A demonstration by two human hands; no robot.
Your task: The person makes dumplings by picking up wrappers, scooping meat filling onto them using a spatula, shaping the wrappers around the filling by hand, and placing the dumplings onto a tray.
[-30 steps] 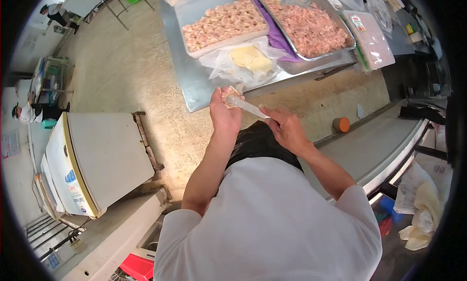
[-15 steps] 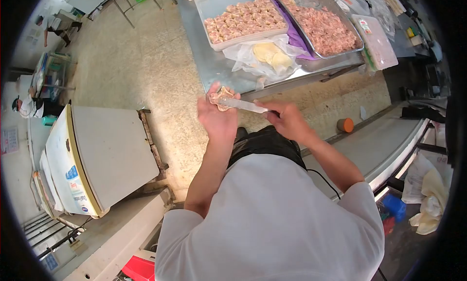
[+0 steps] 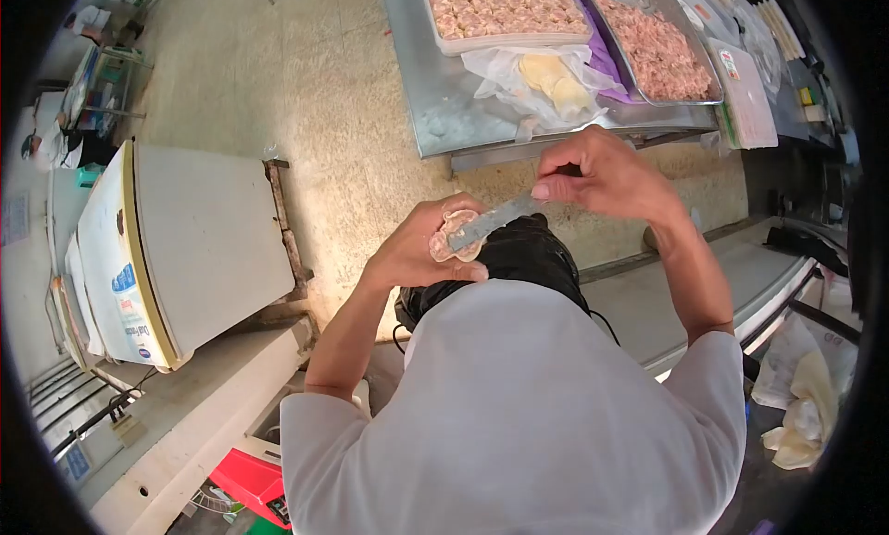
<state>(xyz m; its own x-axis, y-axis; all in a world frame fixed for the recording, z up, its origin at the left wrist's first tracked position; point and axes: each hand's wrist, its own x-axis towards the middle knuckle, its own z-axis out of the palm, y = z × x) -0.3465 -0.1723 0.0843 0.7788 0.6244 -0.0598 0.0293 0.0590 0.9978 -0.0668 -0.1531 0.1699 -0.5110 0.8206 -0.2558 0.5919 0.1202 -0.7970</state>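
A: Nearest, pls?

B: L hand (image 3: 417, 250): half-curled cup, fingers and thumb round a filled wrapper (image 3: 474, 251). R hand (image 3: 607, 176): thumb and fingers pinched shut on a flat spatula (image 3: 500, 220), its tip on the filling (image 3: 440, 246).

A: Just changed?

B: L hand, palm more open 0.5 s ago, now cups from the side. Prob. means firmer support under the blade.

A: Wrapper's look & pos.?

B: Thin, pale, wavy rim; pink, moist-looking filling; held over the black garment (image 3: 537, 262), apart from the metal table (image 3: 444, 100).

A: Beyond?

B: On table: wrapper stack (image 3: 553, 79) on clear plastic (image 3: 495, 72); behind it, white tub (image 3: 519, 40) w/ rows of filled pcs (image 3: 509, 12); to R, metal tray (image 3: 685, 102) of mince (image 3: 662, 58); purple cloth (image 3: 607, 58) btwn tub & tray.

A: Farthest?

B: Far L, beyond a white cabinet (image 3: 218, 248): a person (image 3: 95, 151), blurred; hands unclear.
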